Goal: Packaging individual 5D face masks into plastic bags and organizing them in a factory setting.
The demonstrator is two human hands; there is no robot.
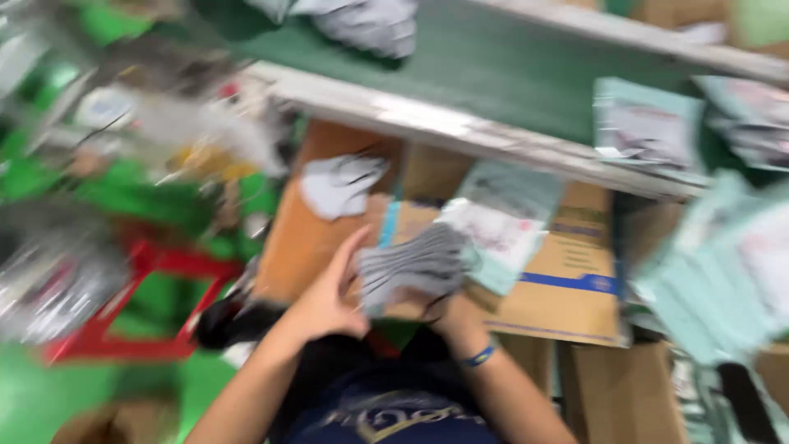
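The picture is blurred by motion. Low in the middle, my left hand (329,298) and my right hand (448,311) hold a thin stack of grey face masks (415,265) between them, the left hand's fingers along its left edge. My right wrist wears a blue band (480,355). Just right of the stack lies a pale teal packet (501,226) on a brown cardboard box (567,284). One loose grey mask (337,185) rests on another cardboard flap further back.
A green conveyor belt (509,74) with a metal rim crosses the top, with grey masks (366,23) and teal packets (649,127) on it. More teal packets (723,271) pile at the right. A red frame (156,271) and green crates stand at the left.
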